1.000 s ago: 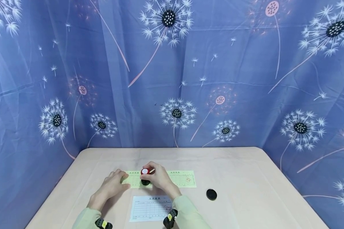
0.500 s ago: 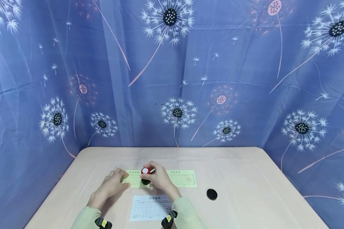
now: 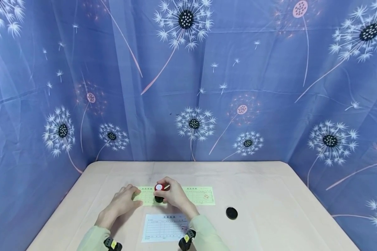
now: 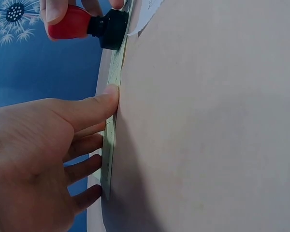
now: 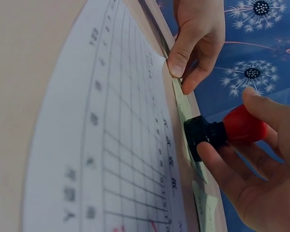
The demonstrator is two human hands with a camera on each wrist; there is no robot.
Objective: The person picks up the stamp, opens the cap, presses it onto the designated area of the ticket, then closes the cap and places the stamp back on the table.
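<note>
A round stamp (image 3: 159, 188) with a red knob and black base stands on a green printed form (image 3: 146, 197). In the right wrist view, the right hand (image 5: 268, 164) grips its red knob (image 5: 244, 124) between thumb and fingers, and the black base (image 5: 198, 133) meets the paper. The left hand (image 3: 120, 203) rests on the green form's left end; its thumb and outstretched fingers (image 4: 89, 166) press the paper down in the left wrist view. The stamp's underside is hidden.
A second green form (image 3: 202, 196) with red marks lies to the right, partly behind the right hand. A white form (image 3: 163, 230), also marked red, lies nearer on the pale table (image 3: 264, 195). A black round lid (image 3: 231, 213) lies to the right. Patterned blue cloth (image 3: 150, 118) surrounds the table.
</note>
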